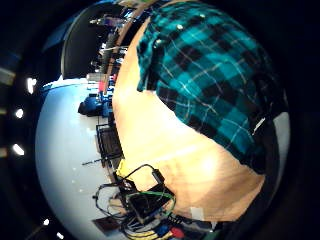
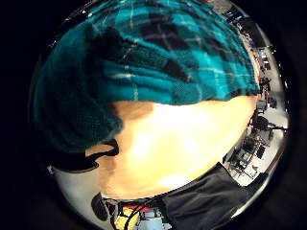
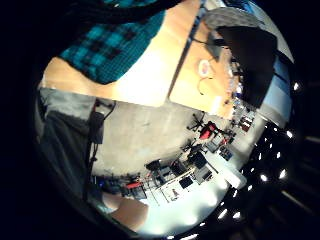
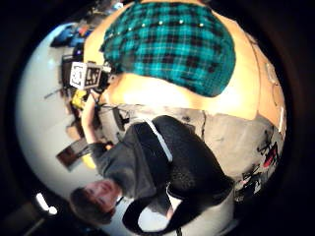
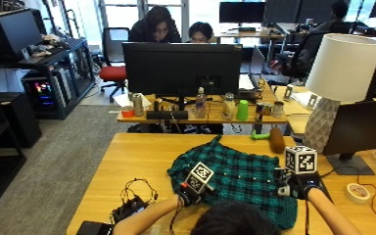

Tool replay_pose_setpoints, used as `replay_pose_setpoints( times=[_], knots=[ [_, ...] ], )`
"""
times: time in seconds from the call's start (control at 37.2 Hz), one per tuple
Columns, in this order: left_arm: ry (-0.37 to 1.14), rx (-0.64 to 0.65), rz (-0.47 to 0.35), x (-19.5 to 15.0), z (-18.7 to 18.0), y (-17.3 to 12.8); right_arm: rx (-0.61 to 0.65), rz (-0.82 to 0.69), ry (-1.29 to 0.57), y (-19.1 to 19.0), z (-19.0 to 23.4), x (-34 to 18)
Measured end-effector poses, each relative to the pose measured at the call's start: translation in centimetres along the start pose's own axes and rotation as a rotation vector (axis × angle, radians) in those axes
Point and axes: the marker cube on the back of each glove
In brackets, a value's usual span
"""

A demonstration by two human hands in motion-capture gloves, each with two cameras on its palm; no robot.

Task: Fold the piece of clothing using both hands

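Note:
A teal and black plaid shirt (image 5: 240, 176) lies spread on the wooden table (image 5: 142, 152) in front of me. My left hand (image 5: 188, 197) is at the shirt's near left edge; in the left thumb side palm view folded cloth (image 2: 158, 52) bunches right against the palm, so it grips the fabric there. At the shirt's near right edge is my right hand (image 5: 300, 187), whose grip is hidden. The right thumb side palm view shows the shirt (image 4: 172, 44) flat, with a row of buttons. The shirt also shows in the left little finger side view (image 1: 210, 75) and the right little finger side view (image 3: 110, 47).
A black box with tangled cables (image 5: 132, 205) sits at the table's near left. A tape roll (image 5: 356, 192), a dark monitor (image 5: 364, 129) and a white lamp (image 5: 335, 88) stand to the right. A brown cylinder (image 5: 276, 139) lies just beyond the shirt.

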Motion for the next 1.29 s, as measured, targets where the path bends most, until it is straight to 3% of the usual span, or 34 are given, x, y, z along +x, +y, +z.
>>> replay_pose_setpoints(
  times=[0.13, 0.3, 0.43, 0.54, 0.7, 0.97, 1.16, 1.29],
  knots=[
    [-0.055, 0.049, -0.018, -1.4, -3.3, -1.1, -0.033, -0.058, -0.047, -2.7, 3.7, -1.3],
    [-0.123, 0.166, -0.075, -3.1, -7.5, -2.6, 0.005, -0.09, -0.057, -8.6, 9.9, -3.4],
    [-0.078, 0.162, -0.087, -3.4, -9.1, -2.6, 0.013, -0.074, 0.069, -13.2, 15.0, -4.7],
    [-0.066, 0.149, -0.089, -3.7, -9.4, -2.4, 0.123, -0.024, 0.155, -15.1, 16.6, -5.2],
    [-0.096, 0.145, -0.093, -4.4, -8.0, -2.1, 0.263, 0.025, 0.237, -15.9, 14.9, -4.0],
    [-0.029, 0.094, -0.027, -4.6, -8.5, 1.9, 0.144, -0.063, 0.229, -12.5, 10.7, -4.5],
    [0.05, 0.12, -0.016, -6.5, -10.0, 4.2, 0.149, -0.104, 0.216, -9.1, 7.3, -5.7],
    [0.079, 0.071, 0.042, -7.2, -12.1, 6.0, 0.141, -0.126, 0.208, -7.0, 5.0, -6.2]
  ],
)
